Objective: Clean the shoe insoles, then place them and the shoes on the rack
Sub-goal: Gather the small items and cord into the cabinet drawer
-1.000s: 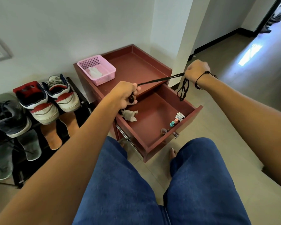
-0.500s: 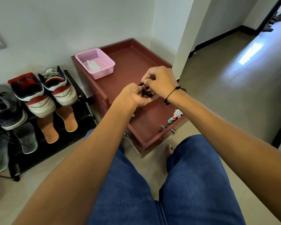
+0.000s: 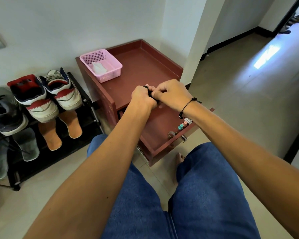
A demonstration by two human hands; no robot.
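Shoes (image 3: pixel 47 99) on the top tier of the black metal rack (image 3: pixel 89 102), toes tilted down: a white and red pair with worn, creased leather and padded red collars, dark grey mesh ones (image 3: pixel 3 112) beside them at the left. No brand or writing legible on any of them. Insoles (image 3: pixel 60 128) on the tier below, leaning flat against the rack: two orange-tan, foot-shaped and matte, just under the white and red pair; greyer ones (image 3: pixel 27 144) further left.

Left hand (image 3: pixel 141 96) and right hand (image 3: pixel 169 94) close together above the open drawer (image 3: pixel 155 133), well apart from the rack. Fingers of both curled tight round a small bundle of black cord (image 3: pixel 149 93), mostly hidden between the palms; only a dark loop visible at the knuckles. Thin black braided bracelet (image 3: pixel 188 106) on the right wrist.

Reddish-brown cabinet (image 3: pixel 145 66) with a smooth top and a raised lip along the back and side. Pink plastic basket (image 3: pixel 101 64) at its back left corner, walls perforated in a fine grid, crumpled white cloth (image 3: pixel 98 68) inside. Small bottles (image 3: pixel 182 125) with teal and pink caps at the front of the drawer, plus a small labelled packet, print too small to read. Chrome knob (image 3: pixel 184 138) on the drawer front. Blue denim over both knees, a bare foot on pale floor tiles.
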